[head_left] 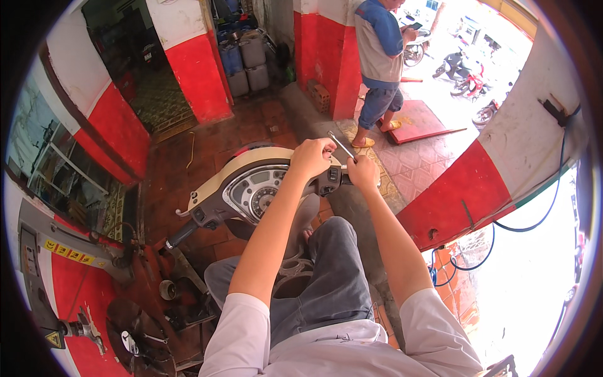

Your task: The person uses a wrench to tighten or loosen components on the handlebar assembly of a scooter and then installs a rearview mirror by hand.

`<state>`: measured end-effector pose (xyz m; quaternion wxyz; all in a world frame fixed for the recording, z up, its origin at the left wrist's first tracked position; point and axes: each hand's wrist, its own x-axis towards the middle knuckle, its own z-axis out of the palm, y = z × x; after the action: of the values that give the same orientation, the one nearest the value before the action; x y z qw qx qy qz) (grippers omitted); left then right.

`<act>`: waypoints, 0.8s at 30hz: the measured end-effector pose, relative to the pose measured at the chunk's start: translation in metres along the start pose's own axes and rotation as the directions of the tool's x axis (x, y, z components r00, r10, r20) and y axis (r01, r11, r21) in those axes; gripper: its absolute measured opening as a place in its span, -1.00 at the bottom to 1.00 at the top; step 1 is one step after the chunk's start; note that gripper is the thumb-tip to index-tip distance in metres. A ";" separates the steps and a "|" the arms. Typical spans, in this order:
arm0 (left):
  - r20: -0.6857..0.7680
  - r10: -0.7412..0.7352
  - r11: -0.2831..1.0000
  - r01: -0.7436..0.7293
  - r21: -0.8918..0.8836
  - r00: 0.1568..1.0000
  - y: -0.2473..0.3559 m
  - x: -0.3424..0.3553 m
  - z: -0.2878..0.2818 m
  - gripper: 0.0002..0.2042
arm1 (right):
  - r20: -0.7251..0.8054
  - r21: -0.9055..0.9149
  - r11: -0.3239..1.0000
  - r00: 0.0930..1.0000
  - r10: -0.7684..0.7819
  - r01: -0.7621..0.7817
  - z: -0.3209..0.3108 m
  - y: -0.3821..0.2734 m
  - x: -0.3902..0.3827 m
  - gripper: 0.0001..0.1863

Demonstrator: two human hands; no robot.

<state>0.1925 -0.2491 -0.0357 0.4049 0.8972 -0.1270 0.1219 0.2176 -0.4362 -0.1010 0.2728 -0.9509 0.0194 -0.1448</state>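
Observation:
A scooter's handlebar with a cream cover (217, 177) and a round instrument cluster (262, 200) is in front of me. My left hand (311, 157) rests at the right end of the cover, fingers curled. What its fingertips grip, if anything, is hidden. My right hand (364, 171) is closed round the lower end of a slim metal wrench (341, 146), just beyond the right switch block (329, 182). The wrench slants up and left, its far end close to my left fingertips. On the left side, the black grip (182, 234) and silver brake lever (183, 213) are untouched.
A person (380, 60) stands ahead to the right, holding a phone, beside a red ramp (419, 121). Grey and blue jugs (253, 50) are stacked at the back. A grey machine (66, 245) stands at left. A blue hose (534, 225) hangs at right.

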 end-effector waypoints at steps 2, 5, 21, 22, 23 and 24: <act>0.021 -0.032 0.999 0.031 0.044 0.999 0.009 -0.002 -0.003 -0.87 | -0.002 -0.008 1.000 1.000 -0.012 0.012 -0.001 0.003 0.000 -0.63; 0.030 0.051 0.974 -0.056 0.220 0.998 0.012 -0.002 -0.005 -0.86 | -0.014 -0.001 1.000 1.000 -0.005 0.005 -0.002 0.004 0.000 -0.63; -0.057 -0.023 1.000 0.022 -0.019 0.998 -0.003 0.003 -0.004 -0.65 | -0.186 0.184 0.939 0.948 -0.257 0.291 -0.020 0.023 -0.010 -0.70; -0.053 -0.017 0.999 0.015 -0.046 0.998 -0.005 0.004 -0.005 -0.63 | -0.169 0.156 0.940 0.946 -0.277 0.304 -0.028 0.026 -0.008 -0.71; -0.048 -0.010 0.997 0.007 -0.074 0.999 -0.007 0.005 -0.006 -0.61 | -0.152 0.127 0.940 0.943 -0.297 0.316 -0.034 0.026 -0.007 -0.73; -0.050 -0.008 0.997 0.004 -0.080 0.999 -0.009 0.005 -0.006 -0.61 | -0.142 0.089 0.937 0.935 -0.324 0.338 -0.041 0.024 -0.009 -0.74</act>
<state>0.1995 -0.2395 -0.0358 0.4438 0.8774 -0.1189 0.1383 0.1980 -0.4771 -0.0828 0.2957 -0.9128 -0.1322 -0.2488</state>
